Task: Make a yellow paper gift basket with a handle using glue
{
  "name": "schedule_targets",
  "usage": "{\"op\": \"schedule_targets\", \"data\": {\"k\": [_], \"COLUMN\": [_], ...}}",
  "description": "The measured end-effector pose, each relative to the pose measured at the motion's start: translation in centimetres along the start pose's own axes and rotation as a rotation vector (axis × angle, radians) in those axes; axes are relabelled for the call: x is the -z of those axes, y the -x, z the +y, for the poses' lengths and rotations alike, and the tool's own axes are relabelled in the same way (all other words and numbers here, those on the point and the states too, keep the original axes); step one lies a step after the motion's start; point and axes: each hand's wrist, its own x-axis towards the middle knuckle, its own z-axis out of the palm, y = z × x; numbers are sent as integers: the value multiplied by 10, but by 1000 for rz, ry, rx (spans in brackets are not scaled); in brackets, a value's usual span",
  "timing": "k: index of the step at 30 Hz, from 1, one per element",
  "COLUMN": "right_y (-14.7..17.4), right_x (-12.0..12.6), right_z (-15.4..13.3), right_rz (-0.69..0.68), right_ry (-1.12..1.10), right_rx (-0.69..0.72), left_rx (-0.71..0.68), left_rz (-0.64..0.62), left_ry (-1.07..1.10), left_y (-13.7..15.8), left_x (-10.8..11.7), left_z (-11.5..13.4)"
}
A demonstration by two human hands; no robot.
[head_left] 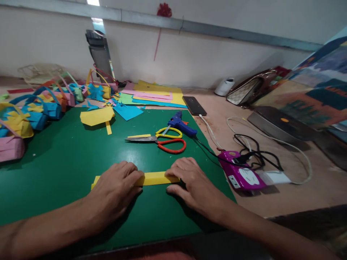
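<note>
A folded strip of yellow paper (154, 178) lies along the near part of the green mat (67, 151). My left hand (119, 187) is closed over its left part, fingers curled on top, and a bit of paper sticks out past the knuckles. At the other end, my right hand (187, 180) grips the paper with fingers above and the thumb on the near side. Just beyond the hands rest scissors (157, 139) with one yellow and one red handle. Behind them is a blue glue gun (181, 124). A cut yellow paper piece (97, 117) sits farther left.
Several small paper baskets (46, 108) line the left side. Coloured paper sheets (159, 94) are stacked at the back, beside a phone (194, 105). On the right, a purple power strip (241, 171) has tangled cables; a handbag (249, 86) stands behind.
</note>
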Motion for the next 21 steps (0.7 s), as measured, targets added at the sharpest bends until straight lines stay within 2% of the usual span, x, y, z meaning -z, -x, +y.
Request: {"op": "schedule_targets", "data": {"k": [5,9,12,17,21], "right_y": [-6,-12,-16,-11,5], "right_x": [-4,-7,-9,-11,-11], "right_z": [-5,-9,-12,-9,-2], "right_rz": [-24,-34,-20,47,124], "right_ry": [28,59,63,85,126], "right_rx": [27,65,87,114,104], "left_rx": [45,50,-10,-191,-197], "left_rz": [-41,-6,9,30,30], "left_ry": [140,204,128,-102,-139], "left_y": [5,6,6,9,11], "left_x": [8,11,9,2,0], "left_z": [-3,-5,-8,-12,-10]}}
